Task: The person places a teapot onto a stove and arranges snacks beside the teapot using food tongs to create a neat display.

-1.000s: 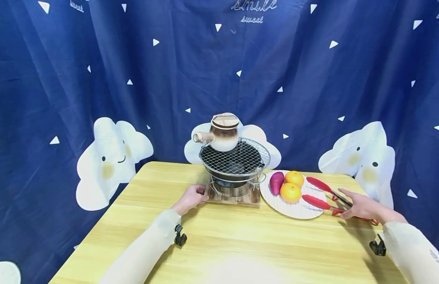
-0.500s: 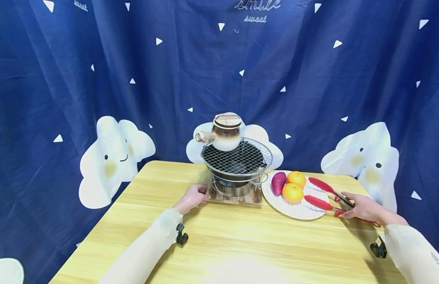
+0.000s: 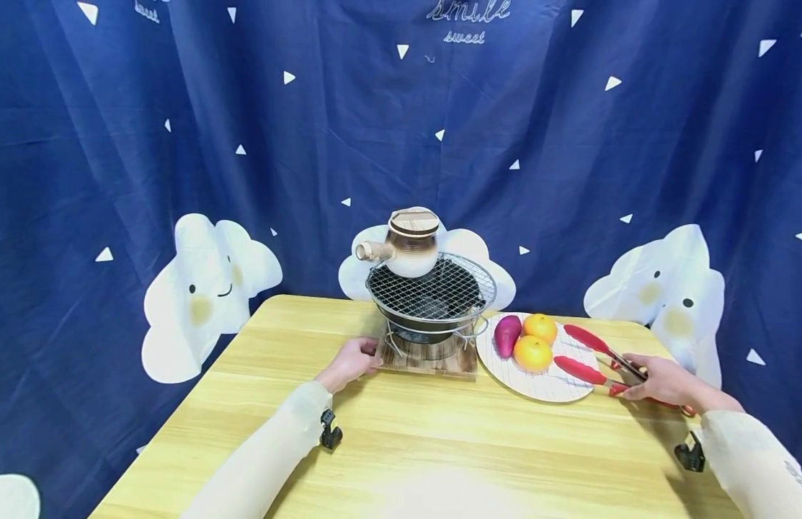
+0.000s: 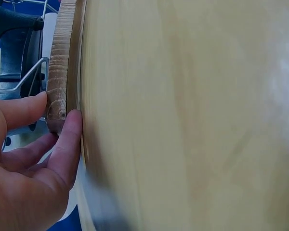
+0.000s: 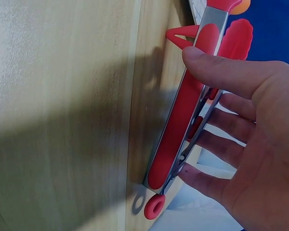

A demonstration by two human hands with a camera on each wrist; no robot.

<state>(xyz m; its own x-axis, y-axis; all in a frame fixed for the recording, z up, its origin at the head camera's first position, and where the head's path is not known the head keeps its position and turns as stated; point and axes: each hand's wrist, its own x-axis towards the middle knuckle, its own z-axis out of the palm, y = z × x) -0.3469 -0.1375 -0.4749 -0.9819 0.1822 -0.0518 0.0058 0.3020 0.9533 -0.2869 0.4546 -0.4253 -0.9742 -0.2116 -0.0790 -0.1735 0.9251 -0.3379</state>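
My left hand pinches the near left corner of a square wooden board, thumb on top and fingers at its edge in the left wrist view. On this board stands a round black grill with a wire rack. A clay pot with a wooden lid and side handle sits on the rack. At the right, my right hand holds red-tipped tongs, thumb on one arm and fingers along the other. The tongs' spread heads reach over a white plate bearing a purple sweet potato and two oranges.
The pale wooden table extends toward me in front of the board and plate. Behind its far edge hangs a blue curtain printed with clouds and triangles. The plate lies close against the board's right side.
My right hand's fingers have drawn in closer around the tongs. The left hand stays at the board's corner. The whole head view has shifted slightly.
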